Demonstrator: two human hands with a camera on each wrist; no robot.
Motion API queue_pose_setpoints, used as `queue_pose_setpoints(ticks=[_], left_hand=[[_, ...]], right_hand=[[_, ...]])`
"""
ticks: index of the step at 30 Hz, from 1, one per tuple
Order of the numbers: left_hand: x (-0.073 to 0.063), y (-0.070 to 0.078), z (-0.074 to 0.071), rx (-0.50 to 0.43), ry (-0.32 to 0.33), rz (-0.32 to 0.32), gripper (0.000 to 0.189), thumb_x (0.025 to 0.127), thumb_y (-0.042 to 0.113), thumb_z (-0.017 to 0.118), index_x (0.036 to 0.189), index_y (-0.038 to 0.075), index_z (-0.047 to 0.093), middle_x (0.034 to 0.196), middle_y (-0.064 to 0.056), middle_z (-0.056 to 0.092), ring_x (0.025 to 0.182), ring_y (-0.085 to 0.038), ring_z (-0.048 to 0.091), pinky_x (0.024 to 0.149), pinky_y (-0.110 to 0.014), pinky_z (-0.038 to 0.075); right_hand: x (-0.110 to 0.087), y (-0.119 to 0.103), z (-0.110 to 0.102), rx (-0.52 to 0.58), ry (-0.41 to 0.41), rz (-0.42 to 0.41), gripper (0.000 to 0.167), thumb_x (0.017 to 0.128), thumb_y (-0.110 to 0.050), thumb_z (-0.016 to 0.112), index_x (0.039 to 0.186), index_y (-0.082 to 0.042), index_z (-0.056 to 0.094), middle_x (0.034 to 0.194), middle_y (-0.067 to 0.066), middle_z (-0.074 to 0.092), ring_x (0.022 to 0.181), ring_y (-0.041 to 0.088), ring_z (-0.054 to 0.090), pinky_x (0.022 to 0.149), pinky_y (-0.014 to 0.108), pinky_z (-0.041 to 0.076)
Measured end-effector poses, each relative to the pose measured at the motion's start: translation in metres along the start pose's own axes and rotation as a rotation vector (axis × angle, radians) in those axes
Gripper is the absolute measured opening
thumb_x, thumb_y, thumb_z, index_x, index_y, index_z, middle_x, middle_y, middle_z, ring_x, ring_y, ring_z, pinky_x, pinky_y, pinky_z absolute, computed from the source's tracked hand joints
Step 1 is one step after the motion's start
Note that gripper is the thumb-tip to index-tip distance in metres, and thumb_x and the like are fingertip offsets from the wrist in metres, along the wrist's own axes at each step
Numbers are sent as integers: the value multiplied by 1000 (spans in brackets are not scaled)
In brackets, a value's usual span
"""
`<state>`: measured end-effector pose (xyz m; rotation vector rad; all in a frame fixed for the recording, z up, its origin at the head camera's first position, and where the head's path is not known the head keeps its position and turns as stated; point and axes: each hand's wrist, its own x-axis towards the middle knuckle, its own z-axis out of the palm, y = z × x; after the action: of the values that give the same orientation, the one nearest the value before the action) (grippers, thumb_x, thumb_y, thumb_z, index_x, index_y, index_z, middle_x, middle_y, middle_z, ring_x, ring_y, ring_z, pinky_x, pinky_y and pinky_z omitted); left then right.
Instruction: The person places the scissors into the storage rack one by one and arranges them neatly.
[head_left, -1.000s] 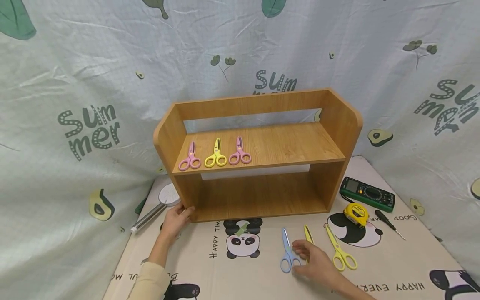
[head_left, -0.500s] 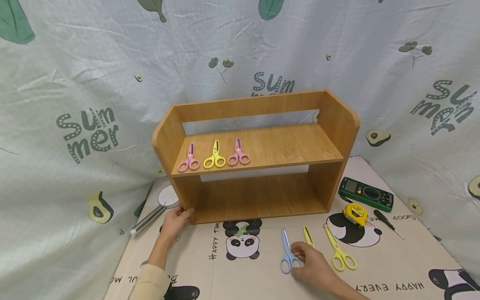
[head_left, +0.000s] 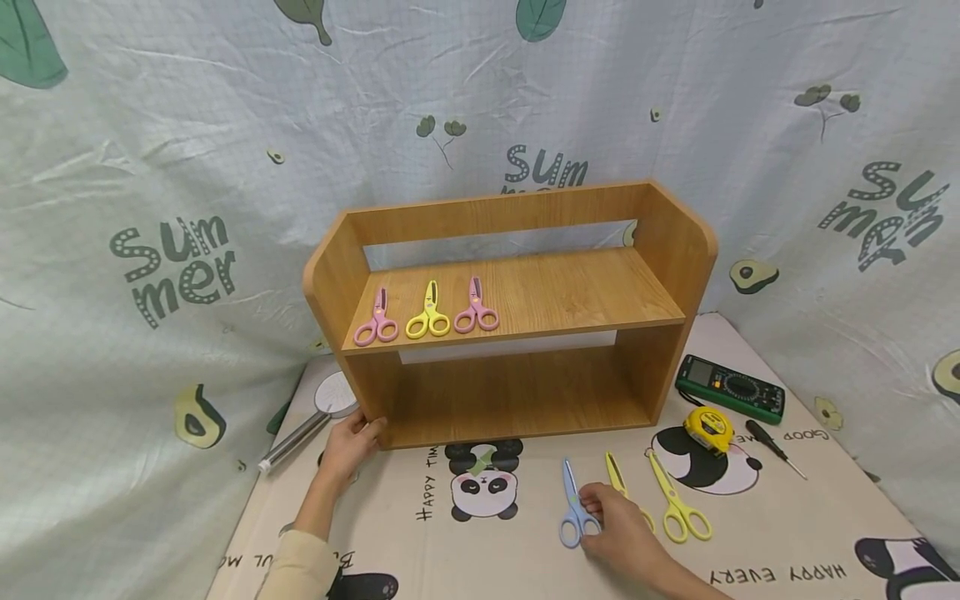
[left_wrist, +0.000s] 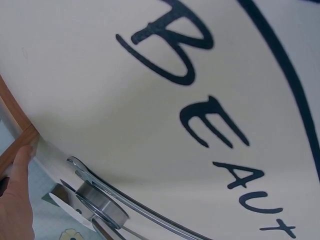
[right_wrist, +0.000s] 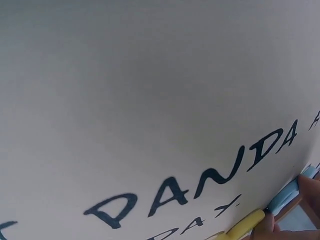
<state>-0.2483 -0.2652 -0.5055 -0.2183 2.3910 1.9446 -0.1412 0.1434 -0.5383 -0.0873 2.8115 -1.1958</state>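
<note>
In the head view, my left hand (head_left: 349, 450) holds the lower left corner of a wooden two-tier shelf (head_left: 525, 392), thumb at its front edge. The left wrist view shows a finger against the wood (left_wrist: 15, 152). My right hand (head_left: 626, 533) is at the blue scissors (head_left: 572, 508), its fingertips and thumb on the handle loop nearest it; the scissors lie flat on the table. Partly behind that hand are yellow scissors (head_left: 615, 471). Another yellow pair (head_left: 678, 508) lies farther right. On the upper tier are pink scissors (head_left: 377, 321), yellow scissors (head_left: 429, 315) and pink scissors (head_left: 476, 310).
Right of the shelf lie a green multimeter (head_left: 735, 388), a yellow tape measure (head_left: 708, 428) and a black screwdriver (head_left: 772, 446). A metal-handled tool with a round white head (head_left: 335, 393) sits left of the shelf. Printed cloth hangs behind (head_left: 247, 125).
My right hand has shifted slightly left, uncovering a handle loop of the middle yellow scissors. My left hand stays on the shelf corner. The head view has shifted a little.
</note>
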Motion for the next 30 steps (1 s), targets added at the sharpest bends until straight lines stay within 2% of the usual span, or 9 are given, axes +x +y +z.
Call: queue_pose_setpoints(ticks=[17,30], left_hand=[[-1,-2,-1,-16,-5,-7,66,105,9,56,161,-7,25,161,-36,34,147,-52,39,117,-64,40],[0,-1,-2,9,5,-13,66,105,11,56,162,-5,25,161,-34,35,147,-51,40,117,-62,41]], right_hand=[[3,-5,-3,-5,-41,23,51,62,10,88,107,-2,65,93,1,63,86,14,57,77,31,57],[1,-5,-1,8,-5,7,53,57,14,82,104,-3,65,91,1,62,85,14,56,74,26,54]])
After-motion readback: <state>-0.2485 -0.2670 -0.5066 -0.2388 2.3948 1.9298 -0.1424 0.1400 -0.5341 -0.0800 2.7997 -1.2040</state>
